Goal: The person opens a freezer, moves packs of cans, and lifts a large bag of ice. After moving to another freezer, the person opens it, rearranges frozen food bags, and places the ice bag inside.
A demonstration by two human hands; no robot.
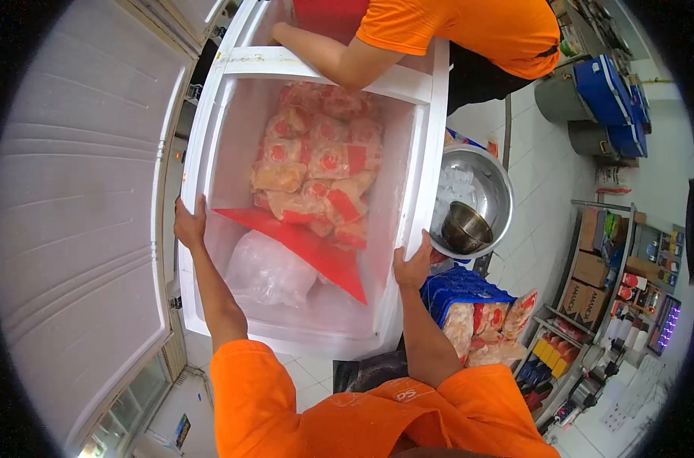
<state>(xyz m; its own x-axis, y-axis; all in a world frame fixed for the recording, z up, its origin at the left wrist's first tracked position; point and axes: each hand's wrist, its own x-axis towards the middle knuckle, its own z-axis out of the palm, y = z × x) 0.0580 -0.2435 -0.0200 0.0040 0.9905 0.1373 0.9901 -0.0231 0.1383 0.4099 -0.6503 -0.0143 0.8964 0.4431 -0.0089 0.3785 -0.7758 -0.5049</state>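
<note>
A white chest freezer stands open below me, with bagged frozen packs marked in red piled inside. Nearer to me, a red divider panel leans at a slant beside a clear plastic bag of whitish content. My left hand rests on the freezer's left rim, its fingers wrapped over the edge. On the right rim lies my right hand, gripping that edge with the thumb and fingers.
A co-worker in an orange shirt reaches into the freezer's far compartment. To the right are a steel basin with ice and a metal pot, a blue crate of packs, and shelves. The raised lid stands left.
</note>
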